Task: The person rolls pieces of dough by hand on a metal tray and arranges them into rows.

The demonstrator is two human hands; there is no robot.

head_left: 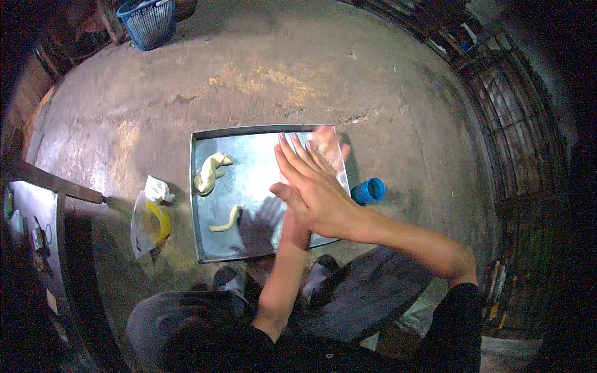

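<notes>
I am crouched on the concrete floor (261, 81) over a metal tray (205, 205), and my two palms are pressed flat together above its right side. My right hand (314, 186) lies on top, fingers stretched out straight and close together; my left hand (326, 149) is beneath it, blurred, with only its fingertips showing past the right one. Whether a piece of dough sits between the palms I cannot tell (nothing shows at the edges).

Two pieces lie finished on the tray: a thick twisted dough rope (211, 172) near the left rim, and a thinner dough strip (227, 221) lower down, well apart from my hands. The rest of the tray surface is bare, so I judge the shaping to be at an early stage, with most of it left.

Just beside the tray's right rim stands a small blue cup (369, 189). On the floor to the left lies a clear plastic bag (149, 224) with something yellow inside, and a blue basket (149, 22) stands far off.
</notes>
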